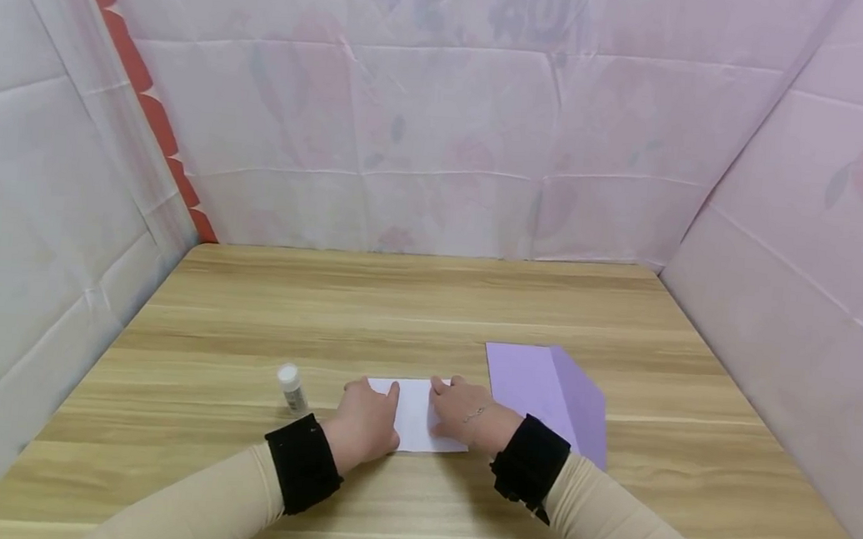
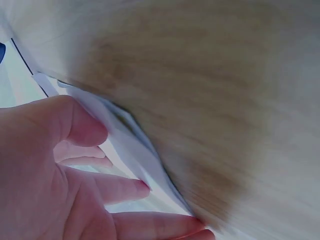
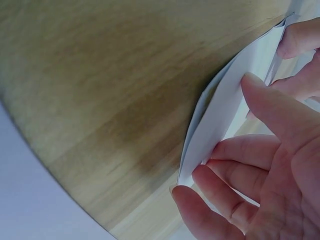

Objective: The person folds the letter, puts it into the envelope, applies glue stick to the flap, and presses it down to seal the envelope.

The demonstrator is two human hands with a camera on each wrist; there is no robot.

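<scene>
Both my hands are clamped on the folded white paper (image 1: 415,414): the left hand (image 1: 364,423) pinches its left edge, the right hand (image 1: 466,414) its right, fingertips curled round the raised fold, as the wrist views show. The paper lies on the wooden table (image 1: 414,302), near the front edge, between my wrists. By my reckoning the fold is being set, so I'd keep the two layers lined up at the corners and press flat before sliding a finger along the crease. A lilac envelope (image 1: 550,395) lies just beside the right hand, flap open. A small glue bottle (image 1: 291,387) stands left of the left hand.
</scene>
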